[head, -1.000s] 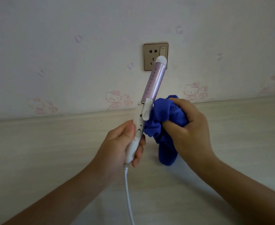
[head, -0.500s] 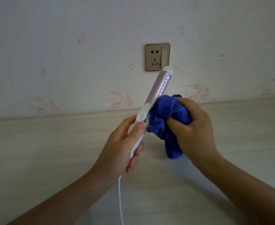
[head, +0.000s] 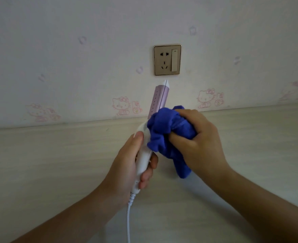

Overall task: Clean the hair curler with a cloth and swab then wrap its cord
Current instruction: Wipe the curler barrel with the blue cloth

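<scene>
The hair curler (head: 158, 99) has a pale purple barrel and a white handle, and it points up and slightly right. My left hand (head: 129, 165) grips the white handle, thumb lying along its side. Bunched in my right hand (head: 199, 141) is a blue cloth (head: 164, 132), pressed against the curler where the barrel meets the handle. One end of the cloth hangs down below my fist. From the handle's bottom the white cord (head: 128, 223) drops out of the frame. No swab is in view.
A light wooden table (head: 48, 163) lies under my hands and meets a patterned wall (head: 74, 50) behind. A brass-coloured wall socket with a switch (head: 167, 59) sits just above the curler's tip.
The curler has dropped lower and turned in my left hand, so its barrel seam now faces me. The cloth has slid down over the barrel's base.
</scene>
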{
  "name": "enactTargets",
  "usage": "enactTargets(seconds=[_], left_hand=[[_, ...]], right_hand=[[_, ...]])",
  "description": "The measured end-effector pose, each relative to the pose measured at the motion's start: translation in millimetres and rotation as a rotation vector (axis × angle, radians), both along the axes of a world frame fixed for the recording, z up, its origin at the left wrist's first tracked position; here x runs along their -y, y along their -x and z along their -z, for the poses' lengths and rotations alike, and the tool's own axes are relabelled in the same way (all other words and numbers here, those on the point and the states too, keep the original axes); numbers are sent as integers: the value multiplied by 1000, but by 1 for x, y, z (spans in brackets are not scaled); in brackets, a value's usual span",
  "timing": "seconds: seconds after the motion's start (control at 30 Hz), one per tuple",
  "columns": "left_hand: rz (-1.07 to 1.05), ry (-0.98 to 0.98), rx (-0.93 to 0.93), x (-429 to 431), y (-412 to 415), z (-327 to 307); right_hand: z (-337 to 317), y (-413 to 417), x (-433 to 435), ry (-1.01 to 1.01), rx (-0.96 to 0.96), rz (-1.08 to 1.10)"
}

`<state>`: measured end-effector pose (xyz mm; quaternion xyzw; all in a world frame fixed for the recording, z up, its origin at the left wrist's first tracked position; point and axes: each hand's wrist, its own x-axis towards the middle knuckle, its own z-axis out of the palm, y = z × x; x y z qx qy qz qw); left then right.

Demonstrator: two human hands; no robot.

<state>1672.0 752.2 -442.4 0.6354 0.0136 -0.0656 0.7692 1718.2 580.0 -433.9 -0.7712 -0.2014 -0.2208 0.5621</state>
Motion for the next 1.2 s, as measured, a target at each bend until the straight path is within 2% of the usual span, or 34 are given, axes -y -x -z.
enactTargets(seconds=[0.17, 0.27, 0.4, 0.53, 0.63, 0.7, 0.77, 0.83, 0.87, 0.93, 0.97, 1.07, 1.13, 1.2], left_hand=[[-201, 95, 21, 0, -5, 3], [-146, 189, 40, -3, -6, 2], [-173, 255, -75, -11, -10, 10], [-75, 374, -247, -21, -13, 7], [-119, 362, -191, -17, -15, -2], [-82, 319, -41, -9, -18, -6], [-57, 331, 25, -10, -15, -5], [-104, 293, -145, -6, -19, -6], [-125, 349, -237, -7, -20, -6], [-123, 438, -217, -24, -17, 1], [-154, 421, -197, -29, -19, 0], [-56, 458, -175, -18, -21, -8], [-19, 387, -148, -9, -17, 3], [-32, 328, -128, -7, -13, 7]], right_hand=[[5, 12, -12, 177, 22, -120], [6, 15, -12, 219, 48, -139], [9, 20, -18, 264, 27, -199], [14, 33, -27, 388, 69, -356], [10, 24, -22, 296, 82, -247], [3, 14, -13, 171, 43, -87], [0, 13, -7, 149, 29, -50], [6, 24, -12, 230, 52, -192], [10, 32, -18, 270, 55, -302], [14, 41, -29, 335, 49, -454], [14, 40, -32, 349, 57, -464], [8, 27, -25, 248, 94, -304], [4, 18, -16, 98, 54, -167], [4, 14, -14, -13, -24, -135]])
